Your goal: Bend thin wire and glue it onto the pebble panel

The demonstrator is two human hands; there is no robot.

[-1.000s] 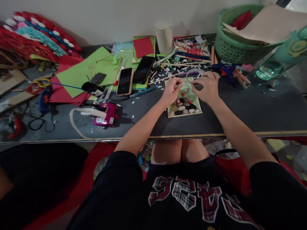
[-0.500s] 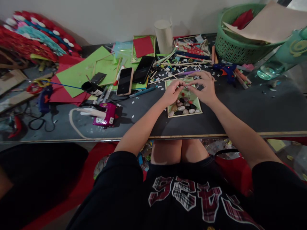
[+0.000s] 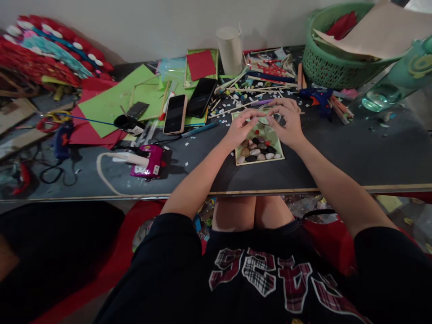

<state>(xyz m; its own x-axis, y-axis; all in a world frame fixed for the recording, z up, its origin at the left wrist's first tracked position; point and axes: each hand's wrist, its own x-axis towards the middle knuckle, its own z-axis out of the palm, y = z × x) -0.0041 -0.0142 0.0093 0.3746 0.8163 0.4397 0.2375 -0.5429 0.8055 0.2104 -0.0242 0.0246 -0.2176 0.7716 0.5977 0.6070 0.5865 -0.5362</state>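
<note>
My left hand (image 3: 240, 129) and my right hand (image 3: 287, 124) meet above the far end of a small framed green card (image 3: 259, 162). Both pinch a small clear ring (image 3: 270, 118) between their fingertips, and I cannot make out what the ring is made of. Several pebbles (image 3: 256, 151), white, black and brown, lie in the near half of the card. Both forearms reach over the table's front edge (image 3: 270, 191) from my lap.
Two phones (image 3: 175, 114) (image 3: 201, 96) lie left of the card on green paper (image 3: 114, 101). A blue glue gun (image 3: 315, 96), sticks and paper scraps lie behind my hands. A green basket (image 3: 324, 67) stands far right, a white cup (image 3: 231, 49) at the back, a pink object (image 3: 148, 161) near left.
My right hand, which held the ring apart from the left, has come in. Both hands now pinch the ring together, slightly farther from me.
</note>
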